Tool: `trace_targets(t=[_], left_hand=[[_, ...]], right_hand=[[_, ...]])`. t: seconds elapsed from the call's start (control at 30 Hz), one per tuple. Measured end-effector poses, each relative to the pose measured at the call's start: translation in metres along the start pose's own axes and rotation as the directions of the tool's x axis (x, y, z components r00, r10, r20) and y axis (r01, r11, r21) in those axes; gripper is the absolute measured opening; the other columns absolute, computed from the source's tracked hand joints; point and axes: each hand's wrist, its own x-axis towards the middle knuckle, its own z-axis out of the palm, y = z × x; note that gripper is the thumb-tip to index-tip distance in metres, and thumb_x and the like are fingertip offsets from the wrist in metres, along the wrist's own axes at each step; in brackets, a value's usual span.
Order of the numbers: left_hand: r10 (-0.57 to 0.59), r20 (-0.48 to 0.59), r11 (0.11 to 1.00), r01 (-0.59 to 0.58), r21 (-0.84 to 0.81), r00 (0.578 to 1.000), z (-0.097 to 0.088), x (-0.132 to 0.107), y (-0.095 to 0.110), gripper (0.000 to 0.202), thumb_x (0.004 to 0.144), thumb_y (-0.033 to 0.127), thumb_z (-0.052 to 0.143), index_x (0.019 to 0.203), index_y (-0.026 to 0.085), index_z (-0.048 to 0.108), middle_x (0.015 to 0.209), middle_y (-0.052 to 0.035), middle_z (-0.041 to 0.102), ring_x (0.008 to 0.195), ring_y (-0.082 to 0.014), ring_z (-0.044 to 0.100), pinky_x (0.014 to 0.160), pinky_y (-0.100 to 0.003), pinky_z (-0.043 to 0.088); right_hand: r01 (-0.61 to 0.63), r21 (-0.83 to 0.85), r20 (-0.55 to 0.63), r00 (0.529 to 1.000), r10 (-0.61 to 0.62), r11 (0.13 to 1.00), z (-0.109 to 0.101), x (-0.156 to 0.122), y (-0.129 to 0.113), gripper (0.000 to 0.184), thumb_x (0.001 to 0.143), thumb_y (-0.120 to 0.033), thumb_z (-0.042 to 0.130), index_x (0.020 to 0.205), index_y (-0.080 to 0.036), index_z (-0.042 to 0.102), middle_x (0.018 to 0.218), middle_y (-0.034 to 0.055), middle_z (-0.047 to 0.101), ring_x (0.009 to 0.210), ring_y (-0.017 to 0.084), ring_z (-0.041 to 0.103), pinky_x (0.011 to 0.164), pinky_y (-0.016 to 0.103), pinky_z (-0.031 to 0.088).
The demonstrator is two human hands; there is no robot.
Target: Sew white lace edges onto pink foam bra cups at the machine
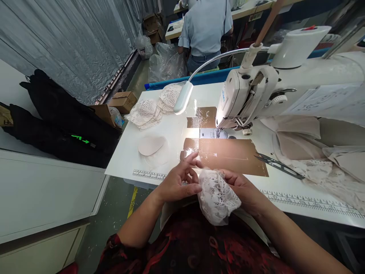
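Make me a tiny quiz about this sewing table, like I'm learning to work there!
1. Pick one. What is the right hand holding?
A) the lamp
B) a lace piece
C) a cardboard box

2. True or false: the lamp is bright red.

3. Fill in: along the table's near edge runs a printed ____.

Key: 1. B. 2. False; the lamp is white. 3. Ruler.

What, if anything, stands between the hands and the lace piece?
Nothing visible does. The right hand holds the lace piece at its right side, and the left hand has its thumb at the left edge, though whether it grips is unclear. The dark metal tool lies off to the right.
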Motion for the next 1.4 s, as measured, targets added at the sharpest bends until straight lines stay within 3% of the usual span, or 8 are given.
trace_targets(t=[0.4, 0.6, 0.7, 0.8, 0.97, 1.1, 1.27, 1.4], left_hand=[[-0.301, -0.214, 0.945, 0.26, -0.198, 0.929, 0.009, -0.001, -0.015, 0.009, 0.066, 0.015, 0.055, 0.073, 0.014, 0.06, 0.064, 0.0012, 0.054, 0.059, -0.0094, 0.046, 0.057, -0.02, 0.037], [-0.212, -0.675, 0.921, -0.087, -0.381, 0.707, 0.042, 0.017, -0.025, 0.013, 0.077, 0.025, 0.051, 0.067, 0.018, 0.049, 0.063, 0.0049, 0.047, 0.057, -0.0076, 0.043, 0.056, -0.019, 0.039], [-0.181, -0.756, 0.941, -0.114, -0.32, 0.629, 0.05, 0.025, -0.025, 0.023, 0.085, 0.037, 0.049, 0.074, 0.018, 0.053, 0.072, 0.0024, 0.056, 0.068, -0.0106, 0.053, 0.067, -0.022, 0.045], [-0.171, -0.741, 0.928, -0.148, -0.343, 0.649, 0.055, 0.027, -0.025, 0.041, 0.089, 0.055, 0.043, 0.094, 0.017, 0.057, 0.092, -0.0039, 0.063, 0.09, -0.0168, 0.06, 0.082, -0.028, 0.048], [-0.054, -0.632, 0.898, -0.239, -0.369, 0.773, 0.06, 0.022, -0.025, 0.049, 0.074, 0.052, 0.069, 0.107, 0.02, 0.051, 0.095, -0.0032, 0.062, 0.087, -0.0172, 0.061, 0.082, -0.029, 0.049], [-0.11, -0.668, 0.89, -0.226, -0.395, 0.736, 0.061, 0.021, -0.022, 0.032, 0.078, 0.037, 0.07, 0.098, 0.02, 0.052, 0.084, 0.0015, 0.06, 0.073, -0.0106, 0.058, 0.075, -0.024, 0.048], [-0.121, -0.681, 0.877, -0.244, -0.415, 0.723, 0.062, 0.022, -0.015, 0.023, 0.087, 0.04, 0.058, 0.088, 0.017, 0.057, 0.079, 0.0008, 0.061, 0.071, -0.0107, 0.058, 0.07, -0.022, 0.046], [-0.167, -0.69, 0.898, -0.18, -0.401, 0.704, 0.06, 0.019, -0.018, 0.033, 0.087, 0.046, 0.056, 0.075, 0.015, 0.061, 0.068, 0.0015, 0.059, 0.063, -0.0099, 0.054, 0.065, -0.021, 0.044]], right_hand=[[0.277, -0.191, -0.346, 0.879, -0.328, 0.942, -0.011, 0.008, 0.007, 0.027, 0.071, -0.039, 0.074, 0.081, -0.023, 0.055, 0.065, -0.0052, 0.051, 0.054, 0.009, 0.045, 0.049, 0.022, 0.037], [0.266, -0.415, -0.151, 0.923, -0.354, 0.87, -0.004, 0.01, 0.011, 0.049, 0.082, -0.055, 0.057, 0.118, -0.023, 0.06, 0.107, 0.0075, 0.067, 0.093, 0.022, 0.063, 0.077, 0.034, 0.051], [0.367, -0.503, 0.039, 0.914, -0.403, 0.783, 0.005, 0.008, 0.019, 0.094, 0.066, -0.061, 0.07, 0.144, -0.023, 0.033, 0.146, 0.0137, 0.041, 0.13, 0.033, 0.041, 0.101, 0.047, 0.04], [0.336, -0.607, -0.007, 0.904, -0.428, 0.72, 0.012, 0.008, 0.022, 0.098, 0.063, -0.051, 0.077, 0.144, -0.022, 0.031, 0.148, 0.0155, 0.036, 0.135, 0.034, 0.034, 0.106, 0.049, 0.034], [0.253, -0.336, -0.273, 0.896, -0.351, 0.907, 0.009, 0.012, 0.013, 0.029, 0.084, -0.047, 0.057, 0.101, -0.024, 0.056, 0.086, 0.0024, 0.064, 0.073, 0.016, 0.059, 0.065, 0.028, 0.049], [0.252, -0.253, -0.24, 0.919, -0.313, 0.934, 0.0, 0.012, 0.016, 0.025, 0.085, -0.049, 0.056, 0.086, -0.024, 0.059, 0.072, -0.0026, 0.055, 0.062, 0.012, 0.051, 0.059, 0.024, 0.044], [0.36, -0.274, -0.065, 0.918, -0.391, 0.892, 0.005, 0.009, 0.017, 0.067, 0.064, -0.049, 0.077, 0.123, -0.028, 0.053, 0.118, 0.0047, 0.058, 0.105, 0.022, 0.055, 0.087, 0.032, 0.046], [0.22, -0.23, -0.217, 0.938, -0.27, 0.948, 0.009, 0.01, 0.012, 0.028, 0.075, -0.044, 0.07, 0.092, -0.023, 0.064, 0.084, 0.0015, 0.065, 0.074, 0.016, 0.058, 0.067, 0.028, 0.047]])
